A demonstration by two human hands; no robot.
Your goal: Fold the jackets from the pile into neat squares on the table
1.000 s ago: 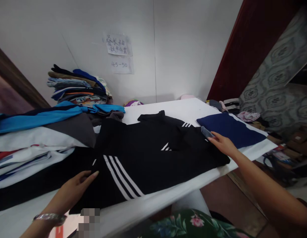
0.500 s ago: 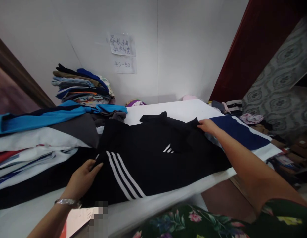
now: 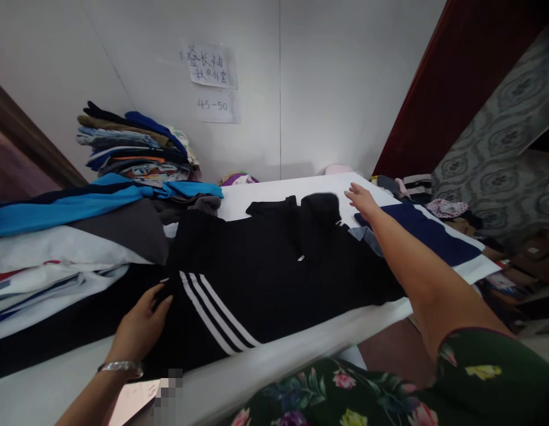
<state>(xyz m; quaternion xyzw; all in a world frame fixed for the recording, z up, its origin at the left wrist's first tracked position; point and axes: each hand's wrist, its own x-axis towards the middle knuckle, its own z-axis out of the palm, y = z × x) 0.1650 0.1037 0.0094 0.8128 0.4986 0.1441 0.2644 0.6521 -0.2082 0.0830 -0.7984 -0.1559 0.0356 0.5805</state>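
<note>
A black sports top with three white stripes lies spread across the white table in front of me. A part of it is folded over at the upper right and covers most of the small white logo. My left hand, with a silver bracelet at the wrist, has its fingers curled on black cloth at the top's left side; fingers and thumb pinch the fabric there. Beyond the top's right upper edge, my right hand hovers with fingers apart and nothing in them. A navy folded garment lies just right of that hand.
Piled clothes stand at the back left, and a larger heap with a light-blue garment fills the left side. Paper signs hang on the wall. The white table ends at the right, with boxes below.
My right hand has let go of the black top's upper right part and moved up and slightly away. That cloth has flipped leftward over the logo. My left hand keeps its place on the fabric.
</note>
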